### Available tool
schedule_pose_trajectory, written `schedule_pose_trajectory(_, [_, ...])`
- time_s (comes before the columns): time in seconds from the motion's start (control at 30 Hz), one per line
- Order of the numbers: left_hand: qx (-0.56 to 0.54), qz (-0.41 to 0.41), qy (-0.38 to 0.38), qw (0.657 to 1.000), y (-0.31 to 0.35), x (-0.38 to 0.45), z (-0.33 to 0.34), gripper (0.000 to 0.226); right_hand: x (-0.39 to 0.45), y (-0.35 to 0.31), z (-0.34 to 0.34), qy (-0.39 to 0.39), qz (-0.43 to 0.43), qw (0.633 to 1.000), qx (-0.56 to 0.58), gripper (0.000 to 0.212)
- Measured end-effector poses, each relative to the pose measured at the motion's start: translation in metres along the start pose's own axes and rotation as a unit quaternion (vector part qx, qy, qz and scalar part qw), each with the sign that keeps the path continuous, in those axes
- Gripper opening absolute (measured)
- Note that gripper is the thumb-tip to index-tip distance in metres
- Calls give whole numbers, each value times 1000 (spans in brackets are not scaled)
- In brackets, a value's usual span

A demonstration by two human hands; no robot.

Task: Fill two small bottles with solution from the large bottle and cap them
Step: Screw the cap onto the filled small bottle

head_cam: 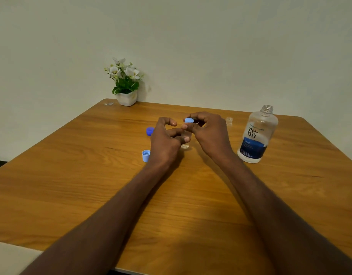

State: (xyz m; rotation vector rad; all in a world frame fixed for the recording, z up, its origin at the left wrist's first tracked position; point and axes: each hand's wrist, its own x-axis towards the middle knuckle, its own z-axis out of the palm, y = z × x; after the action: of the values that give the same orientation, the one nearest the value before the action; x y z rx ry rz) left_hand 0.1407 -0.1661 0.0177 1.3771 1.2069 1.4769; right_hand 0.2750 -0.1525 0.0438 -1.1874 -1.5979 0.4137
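Head view, wooden table (191, 205), pale wall (210, 46), potted flowers (125, 84)

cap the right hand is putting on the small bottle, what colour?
Light blue. The small round plastic cap sits in the right hand fingertips; head view shows it.

Homely room: wooden table (72, 175), potted flowers (125, 82).
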Motion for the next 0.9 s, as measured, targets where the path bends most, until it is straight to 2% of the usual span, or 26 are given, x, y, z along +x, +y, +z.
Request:
schedule_pose_trajectory(0.23, [30,21,39,999,-5,-1,3,44,-3,14,24,71,-15,992,-106,23])
schedule_pose_trajectory(0.43, [83,33,40,995,-5,0,7,50,-5,20,37,86,-24,991,-97,31])
schedule_pose_trajectory(0.6, [64,50,43,996,3,-4,9,60,-7,20,35,70,-26,992,-100,33])
schedule_pose_trajectory(0.73, [79,58,78,992,9,-5,4,53,-8,20,30,63,-30,993,-91,33])
schedule_pose_trajectory(0.9, [93,154,180,967,17,-8,-1,20,-8,17,23,46,-48,994,-91,44])
